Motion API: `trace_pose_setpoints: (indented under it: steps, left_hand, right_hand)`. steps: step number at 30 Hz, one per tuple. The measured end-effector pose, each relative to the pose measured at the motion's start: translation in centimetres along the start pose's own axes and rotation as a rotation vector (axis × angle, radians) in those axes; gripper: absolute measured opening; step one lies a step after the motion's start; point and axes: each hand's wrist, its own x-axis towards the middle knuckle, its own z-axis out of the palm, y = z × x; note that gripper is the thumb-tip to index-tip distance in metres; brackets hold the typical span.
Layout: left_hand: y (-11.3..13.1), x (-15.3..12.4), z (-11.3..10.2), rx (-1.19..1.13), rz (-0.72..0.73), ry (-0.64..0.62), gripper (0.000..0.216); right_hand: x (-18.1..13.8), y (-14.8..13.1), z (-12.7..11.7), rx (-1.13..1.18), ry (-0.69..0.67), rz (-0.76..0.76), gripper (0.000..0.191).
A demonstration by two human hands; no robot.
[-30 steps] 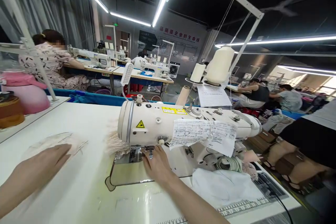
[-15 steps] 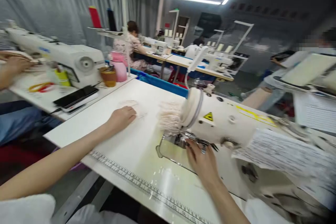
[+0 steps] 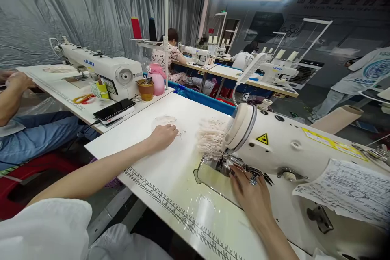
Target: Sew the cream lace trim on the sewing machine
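Note:
My left hand [image 3: 164, 136] rests on the white table with its fingers bent together, pressing on a thin pale piece of fabric [image 3: 164, 120] with loose threads at its edge. At the sewing machine [image 3: 274, 138], my right hand [image 3: 251, 191] has its fingertips close beside the presser foot [image 3: 223, 165]. Dark thread snips [image 3: 268, 178] poke out past its ringed fingers; their grip is partly hidden. A bunched stack of cream ruffled fabric [image 3: 211, 138] lies behind the needle, left of the machine head. What the right fingertips touch cannot be made out.
A printed ruler [image 3: 183, 216] runs along the table's front edge. Handwritten paper [image 3: 359, 191] hangs on the machine. To the left are a phone [image 3: 114, 109], a brown cup [image 3: 145, 88], a pink bottle [image 3: 157, 79] and a co-worker's hand [image 3: 20, 83] beside another machine [image 3: 100, 67].
The view has swung left, so everything sits farther right, and the picture is sharper. Both my hands keep about the same places on the table and at the machine.

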Motion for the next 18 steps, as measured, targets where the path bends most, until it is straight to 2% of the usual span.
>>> trace_pose_setpoints:
  steps: [5, 10, 12, 15, 18]
  left_hand:
    - [-0.4, 0.6, -0.4, -0.076, -0.120, -0.020, 0.031]
    - [-2.1, 1.2, -1.3, -0.207, -0.220, -0.023, 0.029]
    - [-2.9, 1.6, -1.7, -0.255, -0.246, 0.014, 0.028]
    - [-4.0, 1.9, -2.8, -0.297, -0.302, 0.184, 0.028]
    - [-4.9, 1.8, -4.9, -0.290, -0.389, 0.503, 0.032]
  right_hand:
    - [0.0, 0.0, -0.2, 0.000, -0.013, 0.002, 0.033]
    - [-0.1, 0.0, -0.3, -0.019, -0.016, 0.002, 0.032]
    - [0.0, 0.0, -0.4, 0.000, -0.011, -0.005, 0.032]
    - [0.1, 0.0, -0.5, 0.027, 0.000, -0.004, 0.032]
    - [0.1, -0.1, -0.4, 0.034, 0.012, 0.011, 0.031]
